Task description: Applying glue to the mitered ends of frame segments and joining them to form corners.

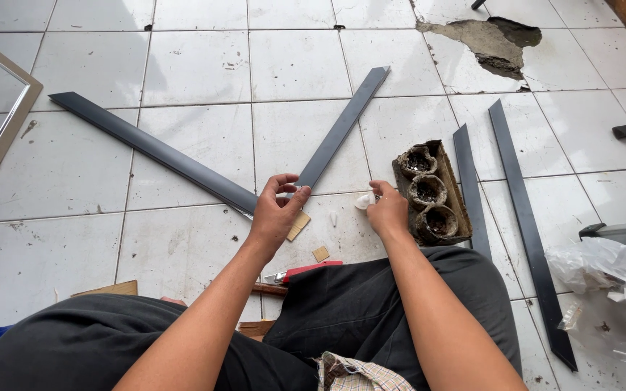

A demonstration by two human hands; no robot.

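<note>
On the tiled floor (197, 65) before our knees, our left hand (275, 211) pinches the meeting ends of two dark strips (182, 163), while our right hand (389, 211) has its fingers pressed around a small white lump (364, 201) beside a crusted tray (430, 194).

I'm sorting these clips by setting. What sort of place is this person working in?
Probably an informal floor workshop for frame making. The person sits on a worn white tiled floor with a broken patch; dark mitred strips lie about, and the left hand presses two together at a corner.
</note>
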